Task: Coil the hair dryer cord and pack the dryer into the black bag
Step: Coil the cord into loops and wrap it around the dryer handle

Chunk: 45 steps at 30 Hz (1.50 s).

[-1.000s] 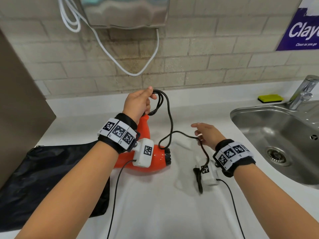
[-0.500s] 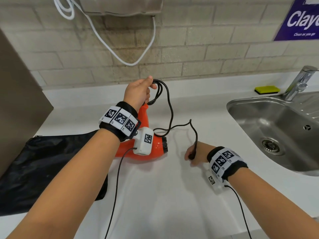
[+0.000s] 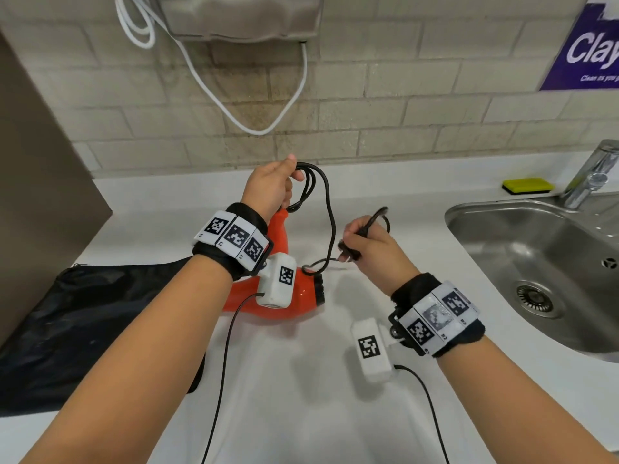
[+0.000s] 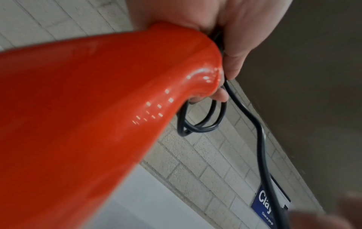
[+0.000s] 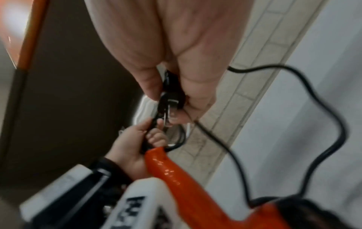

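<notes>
The orange hair dryer [image 3: 303, 298] lies on the white counter [image 3: 301, 396], handle pointing up and away. My left hand [image 3: 271, 187] grips the handle's end [image 4: 195, 51] together with a few loops of the black cord [image 3: 330, 216]. The loops [image 4: 203, 122] hang below its fingers. My right hand [image 3: 366, 247] is lifted above the counter and pinches the cord's black plug [image 5: 170, 96], prongs showing. A slack length of cord [image 5: 323, 120] runs between the two hands. The black bag [image 3: 83, 323] lies flat at the left, partly under my left arm.
A steel sink [image 3: 542, 272] with a tap [image 3: 593, 175] is set into the counter at the right. A yellow-green sponge [image 3: 527, 185] lies behind it. A wall-mounted metal unit [image 3: 241, 15] with a white cable [image 3: 248, 105] hangs above. A brown panel [image 3: 37, 179] bounds the left.
My right hand went down to the counter, took the plug end of the cord and has lifted it toward the left hand. The left hand kept its hold on the handle and loops.
</notes>
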### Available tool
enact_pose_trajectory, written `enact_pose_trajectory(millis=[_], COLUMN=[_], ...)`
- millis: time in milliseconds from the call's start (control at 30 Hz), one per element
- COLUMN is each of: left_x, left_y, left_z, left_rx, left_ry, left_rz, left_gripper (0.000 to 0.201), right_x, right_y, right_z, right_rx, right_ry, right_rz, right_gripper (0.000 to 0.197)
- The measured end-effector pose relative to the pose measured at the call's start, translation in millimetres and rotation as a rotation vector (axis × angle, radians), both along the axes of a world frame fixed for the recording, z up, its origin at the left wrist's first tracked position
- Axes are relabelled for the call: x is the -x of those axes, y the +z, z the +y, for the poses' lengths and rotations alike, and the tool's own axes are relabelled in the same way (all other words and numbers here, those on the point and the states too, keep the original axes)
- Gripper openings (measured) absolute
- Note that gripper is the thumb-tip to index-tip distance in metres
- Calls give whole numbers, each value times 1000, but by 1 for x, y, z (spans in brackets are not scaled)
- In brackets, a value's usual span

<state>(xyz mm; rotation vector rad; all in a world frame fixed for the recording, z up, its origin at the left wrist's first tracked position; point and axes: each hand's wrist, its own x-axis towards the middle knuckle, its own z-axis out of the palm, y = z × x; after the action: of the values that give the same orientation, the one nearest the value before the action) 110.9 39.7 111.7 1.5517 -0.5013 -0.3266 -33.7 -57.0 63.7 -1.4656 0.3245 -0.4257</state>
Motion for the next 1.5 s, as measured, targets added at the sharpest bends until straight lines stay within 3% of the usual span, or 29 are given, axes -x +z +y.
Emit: enact_pose_trajectory(millis=[167,333,433,600,733,933,1133,1333,1500], left_x=[1,1,-2,-7,-8,-11,-5,-7,-3], left_y=[0,0,-4,-6,-6,-6,-6,1,-1], left_z=[2,8,11,15,16,19,22,26,23], left_rx=[-14,-21,-19,21,18,21,103,59,21], left_ry=[-40,-118,-139,-187,-196,-180,-250,-318,-260], left_rz=[-22,-57,-66,-53,-66,-76,9,136,44], left_gripper=[37,36,36,37,38,37,37,34,34], right_x=[-18,-43,-55,-66,-74,-84,-94,-100,-95], right_y=[19,15,13,7,9,7,3,3,2], right_z=[25,32,35,44,41,42,44,37,34], right_rx=[94,145,187,231,272,521,499,501,585], right_ry=[38,-207,-243,-330,-489,-510,-461,-429,-344], right_rz=[-147,-171,-183,-266,-215,-260,-328,-216,-188], right_gripper=[27,28,22,31,16,13,27,25,27])
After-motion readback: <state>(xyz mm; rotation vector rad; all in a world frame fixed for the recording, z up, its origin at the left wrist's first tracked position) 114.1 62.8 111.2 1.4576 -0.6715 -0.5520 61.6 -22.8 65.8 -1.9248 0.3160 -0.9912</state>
